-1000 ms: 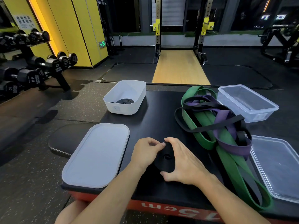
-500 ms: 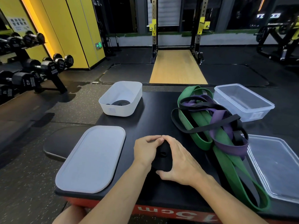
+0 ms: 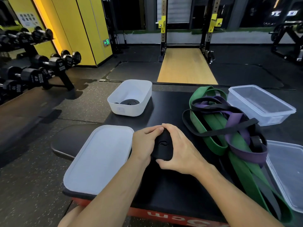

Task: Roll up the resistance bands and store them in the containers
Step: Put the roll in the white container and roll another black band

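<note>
A tightly rolled black band (image 3: 163, 145) stands on edge near the front of the black platform (image 3: 165, 104). My left hand (image 3: 143, 142) grips its left side and my right hand (image 3: 182, 149) wraps its right side and top, fingertips meeting above it. A white tub (image 3: 142, 95) at the back left holds one coiled black band (image 3: 129, 102). To the right lies a tangled heap: green band (image 3: 211, 128), purple band (image 3: 246, 153) and a thin black band (image 3: 229, 131).
A white lid (image 3: 98, 159) lies flat at the front left. A clear tub (image 3: 260, 104) sits at the back right, its clear lid (image 3: 288, 171) at the right edge. Dumbbell racks (image 3: 37, 69) stand far left, a squat rack (image 3: 186, 30) behind.
Both hands have closed tighter round the black roll and tipped it up, so its spiral end now faces me. The heap and containers have not moved.
</note>
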`<state>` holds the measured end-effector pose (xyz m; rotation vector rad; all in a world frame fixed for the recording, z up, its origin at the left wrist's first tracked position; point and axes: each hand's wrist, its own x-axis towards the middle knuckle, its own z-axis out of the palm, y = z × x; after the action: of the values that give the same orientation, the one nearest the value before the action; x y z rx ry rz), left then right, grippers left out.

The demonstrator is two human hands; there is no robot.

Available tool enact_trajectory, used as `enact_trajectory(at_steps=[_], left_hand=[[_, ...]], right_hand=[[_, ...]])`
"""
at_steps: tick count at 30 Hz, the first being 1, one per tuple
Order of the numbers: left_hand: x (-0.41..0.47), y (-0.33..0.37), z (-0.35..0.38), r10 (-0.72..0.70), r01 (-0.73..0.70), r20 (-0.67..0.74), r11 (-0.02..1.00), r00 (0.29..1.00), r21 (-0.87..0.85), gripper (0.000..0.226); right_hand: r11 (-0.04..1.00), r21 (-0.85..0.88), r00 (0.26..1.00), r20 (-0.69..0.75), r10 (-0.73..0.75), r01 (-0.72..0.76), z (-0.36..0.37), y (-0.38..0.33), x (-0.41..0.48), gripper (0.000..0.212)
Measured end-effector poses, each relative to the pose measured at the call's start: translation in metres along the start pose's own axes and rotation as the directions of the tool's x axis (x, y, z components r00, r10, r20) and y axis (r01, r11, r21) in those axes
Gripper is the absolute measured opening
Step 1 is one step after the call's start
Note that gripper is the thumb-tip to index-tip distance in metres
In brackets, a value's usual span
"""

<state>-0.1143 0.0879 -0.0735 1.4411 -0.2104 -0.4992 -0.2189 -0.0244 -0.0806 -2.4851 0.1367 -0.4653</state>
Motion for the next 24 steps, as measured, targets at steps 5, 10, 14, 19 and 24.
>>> enact_trajectory(at_steps=[5, 10, 14, 19, 24], left_hand=[[0.018, 0.020, -0.013, 0.092, -0.095, -0.085, 0.995, 0.992, -0.035, 0.014], [0.063, 0.053, -0.030, 0.142, -0.165, -0.199, 0.981, 0.970, -0.103, 0.007], [0.098, 0.077, -0.040, 0.162, -0.188, -0.220, 0.977, 0.962, -0.099, 0.007], [0.155, 0.094, -0.053, 0.143, -0.160, -0.259, 0.986, 0.955, -0.045, 0.006], [0.222, 0.107, -0.059, 0.083, -0.075, -0.298, 0.996, 0.951, 0.041, 0.007]], right_hand=[[0.995, -0.036, 0.995, -0.028, -0.097, 0.096, -0.001, -0.009, 0.031, 0.096], [0.997, -0.066, 0.982, -0.179, -0.060, 0.049, 0.001, -0.014, 0.074, 0.092], [0.998, -0.063, 0.984, -0.172, -0.042, 0.031, 0.001, -0.023, 0.115, 0.090], [0.997, -0.080, 0.994, -0.105, -0.019, 0.010, 0.003, -0.018, 0.172, 0.085], [0.993, -0.114, 1.000, 0.007, 0.010, -0.009, 0.004, -0.003, 0.243, 0.083]])
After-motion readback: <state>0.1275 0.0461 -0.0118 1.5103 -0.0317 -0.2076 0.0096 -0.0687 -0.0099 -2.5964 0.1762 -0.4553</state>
